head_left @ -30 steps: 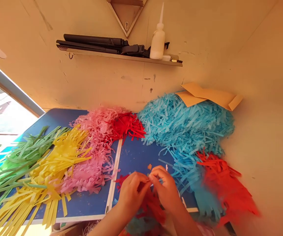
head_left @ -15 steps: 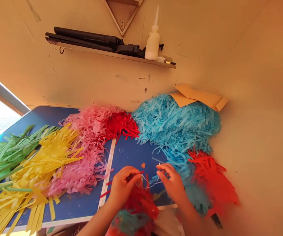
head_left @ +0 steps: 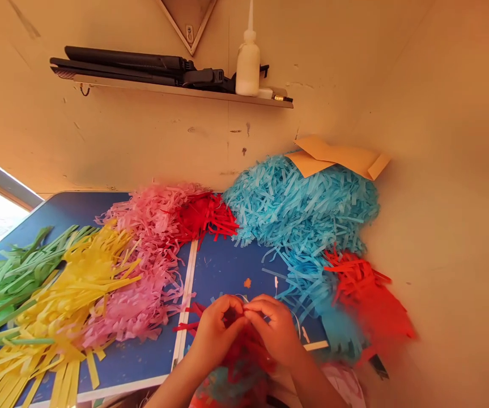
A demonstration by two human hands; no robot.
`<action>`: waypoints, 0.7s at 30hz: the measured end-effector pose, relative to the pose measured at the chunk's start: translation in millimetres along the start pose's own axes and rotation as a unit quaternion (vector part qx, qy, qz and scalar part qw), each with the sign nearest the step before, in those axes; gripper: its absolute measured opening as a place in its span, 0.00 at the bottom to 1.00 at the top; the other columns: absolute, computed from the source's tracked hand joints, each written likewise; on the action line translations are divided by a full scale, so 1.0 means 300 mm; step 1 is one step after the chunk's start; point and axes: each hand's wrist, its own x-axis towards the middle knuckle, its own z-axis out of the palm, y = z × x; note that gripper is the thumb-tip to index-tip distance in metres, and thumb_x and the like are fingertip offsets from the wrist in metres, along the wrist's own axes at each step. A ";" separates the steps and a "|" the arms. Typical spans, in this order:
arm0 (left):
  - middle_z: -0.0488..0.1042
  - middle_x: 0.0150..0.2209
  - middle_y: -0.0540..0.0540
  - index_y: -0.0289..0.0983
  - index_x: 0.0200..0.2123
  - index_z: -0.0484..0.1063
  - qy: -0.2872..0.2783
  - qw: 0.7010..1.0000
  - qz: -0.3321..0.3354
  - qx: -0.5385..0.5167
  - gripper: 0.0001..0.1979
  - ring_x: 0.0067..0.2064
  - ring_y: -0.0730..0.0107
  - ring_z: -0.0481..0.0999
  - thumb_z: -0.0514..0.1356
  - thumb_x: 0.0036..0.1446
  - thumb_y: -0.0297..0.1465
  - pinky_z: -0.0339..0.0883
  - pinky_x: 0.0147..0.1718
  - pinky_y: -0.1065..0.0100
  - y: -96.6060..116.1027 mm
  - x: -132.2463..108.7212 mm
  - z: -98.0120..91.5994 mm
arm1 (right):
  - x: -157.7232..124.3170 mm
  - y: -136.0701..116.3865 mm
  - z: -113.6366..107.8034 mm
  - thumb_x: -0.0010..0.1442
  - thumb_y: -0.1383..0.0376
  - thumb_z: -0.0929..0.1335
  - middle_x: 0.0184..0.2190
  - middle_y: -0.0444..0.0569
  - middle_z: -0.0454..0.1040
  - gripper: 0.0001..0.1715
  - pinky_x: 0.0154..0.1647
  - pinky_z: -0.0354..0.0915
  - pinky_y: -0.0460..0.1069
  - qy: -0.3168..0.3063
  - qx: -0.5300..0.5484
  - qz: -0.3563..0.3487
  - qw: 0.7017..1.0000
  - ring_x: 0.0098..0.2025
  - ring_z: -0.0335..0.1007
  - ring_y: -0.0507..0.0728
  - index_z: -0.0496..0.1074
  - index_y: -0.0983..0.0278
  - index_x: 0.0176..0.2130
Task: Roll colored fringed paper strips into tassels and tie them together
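Observation:
My left hand (head_left: 216, 328) and my right hand (head_left: 275, 330) meet fingertip to fingertip above the near edge of the table, both closed in a pinch. Between them is a thin white string, mostly hidden by the fingers; a loop of string (head_left: 298, 324) curves out beside my right hand. Red tissue-paper fringe (head_left: 250, 354) hangs under my hands, with blue-green fringe (head_left: 229, 381) below it. A small white tag-like piece (head_left: 276, 281) stands out just beyond my right hand.
On the blue table (head_left: 222, 266) lie fringe piles: green (head_left: 23, 272), yellow (head_left: 78, 277), pink (head_left: 151, 226), red (head_left: 205, 215), blue (head_left: 303, 209) and another red (head_left: 371, 300). Tan card (head_left: 337, 156) tops the blue. A wall shelf (head_left: 163, 90) holds a white bottle (head_left: 247, 68) and black hair straighteners (head_left: 129, 62).
My hands were apart with the string looped between them; now their fingertips have come together. The right hand moved left, and the view shifted slightly.

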 end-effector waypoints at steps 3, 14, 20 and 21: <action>0.74 0.26 0.49 0.39 0.28 0.70 0.006 0.999 -0.034 0.017 0.08 0.28 0.67 0.73 0.59 0.55 0.37 0.64 0.30 0.68 -0.026 -0.001 -0.021 | 0.017 0.077 -0.079 0.64 0.61 0.66 0.35 0.48 0.78 0.12 0.37 0.65 0.47 0.051 -0.123 0.059 0.989 0.36 0.74 0.56 0.79 0.60 0.37; 0.74 0.23 0.51 0.38 0.30 0.77 0.034 0.978 -0.119 -0.167 0.13 0.26 0.71 0.71 0.68 0.48 0.42 0.64 0.27 0.72 -0.022 0.032 -0.033 | 0.039 0.188 -0.085 0.61 0.68 0.65 0.33 0.49 0.75 0.11 0.32 0.61 0.47 0.029 -0.337 0.159 0.927 0.35 0.73 0.58 0.72 0.62 0.27; 0.79 0.28 0.50 0.37 0.31 0.77 0.046 0.860 -0.247 -0.444 0.20 0.27 0.74 0.76 0.77 0.34 0.36 0.71 0.29 0.74 0.001 0.037 -0.031 | 0.034 0.034 -0.050 0.61 0.54 0.66 0.28 0.46 0.75 0.15 0.28 0.65 0.47 0.038 0.143 0.183 0.972 0.25 0.70 0.54 0.69 0.62 0.32; 0.79 0.27 0.51 0.37 0.31 0.77 0.049 0.841 -0.264 -0.470 0.20 0.26 0.74 0.76 0.77 0.32 0.34 0.72 0.29 0.73 0.003 0.038 -0.026 | 0.032 0.006 -0.030 0.60 0.54 0.67 0.23 0.43 0.72 0.14 0.26 0.64 0.47 0.029 0.175 0.183 0.967 0.23 0.68 0.54 0.70 0.62 0.31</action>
